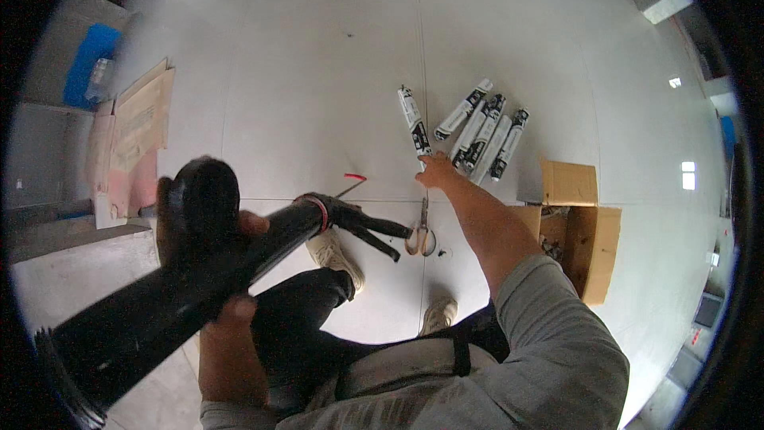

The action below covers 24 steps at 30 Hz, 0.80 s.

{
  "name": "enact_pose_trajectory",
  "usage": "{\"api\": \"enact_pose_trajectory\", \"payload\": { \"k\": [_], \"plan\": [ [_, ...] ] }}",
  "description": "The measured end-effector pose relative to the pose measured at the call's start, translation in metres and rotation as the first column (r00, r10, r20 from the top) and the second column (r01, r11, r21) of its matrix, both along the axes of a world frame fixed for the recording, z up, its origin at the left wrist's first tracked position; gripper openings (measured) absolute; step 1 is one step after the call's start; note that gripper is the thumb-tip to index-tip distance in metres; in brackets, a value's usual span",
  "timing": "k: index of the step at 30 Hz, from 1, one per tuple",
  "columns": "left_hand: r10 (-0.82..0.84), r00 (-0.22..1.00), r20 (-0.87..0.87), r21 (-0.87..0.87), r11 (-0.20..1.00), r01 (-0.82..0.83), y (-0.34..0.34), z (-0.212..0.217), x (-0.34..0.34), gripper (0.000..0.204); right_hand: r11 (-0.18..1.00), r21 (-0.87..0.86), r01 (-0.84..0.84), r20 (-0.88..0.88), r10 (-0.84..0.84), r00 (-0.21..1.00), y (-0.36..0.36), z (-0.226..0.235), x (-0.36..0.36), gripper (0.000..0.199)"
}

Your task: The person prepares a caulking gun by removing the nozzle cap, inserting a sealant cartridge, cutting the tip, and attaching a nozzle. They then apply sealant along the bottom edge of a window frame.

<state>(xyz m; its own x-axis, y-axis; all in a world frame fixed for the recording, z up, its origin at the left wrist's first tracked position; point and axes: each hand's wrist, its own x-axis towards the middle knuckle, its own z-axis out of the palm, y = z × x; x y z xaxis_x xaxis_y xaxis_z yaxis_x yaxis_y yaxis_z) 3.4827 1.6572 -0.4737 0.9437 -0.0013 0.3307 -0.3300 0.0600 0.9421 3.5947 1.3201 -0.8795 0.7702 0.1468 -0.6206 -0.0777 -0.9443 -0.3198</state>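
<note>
My left hand point(235, 312) is wrapped round a long black caulking gun point(151, 302), which slants across the lower left, close to me. A red ring circles the barrel's far end, beside the black trigger handles. My right hand point(435, 170) stretches forward to the floor, its fingers closed on the near end of a white-and-black sealant sausage pack point(413, 121). To the right of that pack lies a loose group of several similar sealant packs point(481, 134). A pair of scissors point(421, 235) lies between my feet and my right hand, points facing away from me.
An open cardboard box point(602, 255) stands to my right, near my elbow. Flattened cardboard point(142, 123) leans at the left, with a blue object point(89, 64) behind it. A thin rod with a red tip point(356, 177) shows beyond the gun. My shoes point(338, 259) rest on the pale tiled floor.
</note>
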Motion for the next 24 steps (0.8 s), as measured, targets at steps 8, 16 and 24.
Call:
{"api": "enact_pose_trajectory", "payload": {
  "k": [8, 16, 24],
  "plan": [
    [0.144, 0.983, -0.114, -0.062, 0.987, -0.151, -0.012, 0.016, -0.008, 0.113, 1.000, -0.025, 0.008, 0.154, -0.004, 0.988, 0.021, -0.033, -0.010, 0.055],
    [0.115, 0.992, -0.053, -0.074, 0.990, -0.119, -0.010, 0.003, 0.008, 0.103, 0.214, 0.557, 0.802, -0.375, -0.797, 0.473, 0.056, 0.095, -0.060, 0.049],
    [-0.047, 0.997, -0.064, -0.006, 0.999, 0.047, -0.038, 0.002, 0.032, 0.098, -0.253, 0.644, 0.722, -0.746, -0.417, 0.519, -0.006, 0.181, -0.076, 0.031]
  ]
}}
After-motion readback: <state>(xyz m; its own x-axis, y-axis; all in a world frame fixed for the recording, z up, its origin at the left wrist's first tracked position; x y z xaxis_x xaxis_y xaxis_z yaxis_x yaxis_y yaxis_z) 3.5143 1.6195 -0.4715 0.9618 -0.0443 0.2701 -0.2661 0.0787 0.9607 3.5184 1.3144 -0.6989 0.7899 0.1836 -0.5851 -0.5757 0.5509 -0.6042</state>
